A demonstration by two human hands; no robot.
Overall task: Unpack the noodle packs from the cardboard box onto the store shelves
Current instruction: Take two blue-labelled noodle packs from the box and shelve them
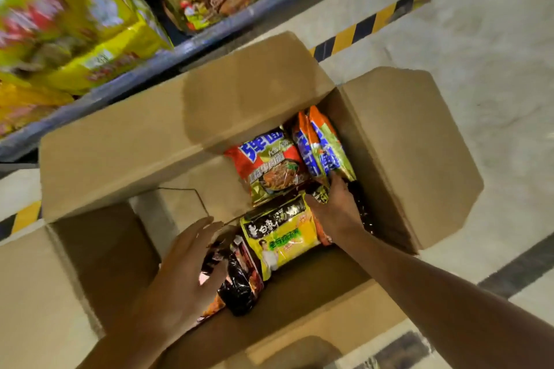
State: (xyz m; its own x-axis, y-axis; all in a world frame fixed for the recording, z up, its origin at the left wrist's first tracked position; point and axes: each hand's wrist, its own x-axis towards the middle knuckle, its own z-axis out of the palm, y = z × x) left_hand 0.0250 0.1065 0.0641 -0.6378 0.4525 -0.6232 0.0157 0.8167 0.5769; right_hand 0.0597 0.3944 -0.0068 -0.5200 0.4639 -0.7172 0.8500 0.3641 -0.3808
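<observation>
- Where the cardboard box (126,141) gapes open on the floor, noodle packs fill its 3 o'clock end.
- Right hand (335,207) curls round the upright orange-and-blue packs (322,148).
- Left hand (186,266), fingers straight, rests on a dark pack (239,284) beside the yellow pack (284,237).
- Stocked shelf (168,57) at 11 o'clock.

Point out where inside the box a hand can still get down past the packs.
Bare box floor shows in the left half of the cardboard box, bordered by the far flap, the left wall and the left hand. The right half is crowded: red pack, yellow pack, black pack, upright packs by the right hand.
</observation>
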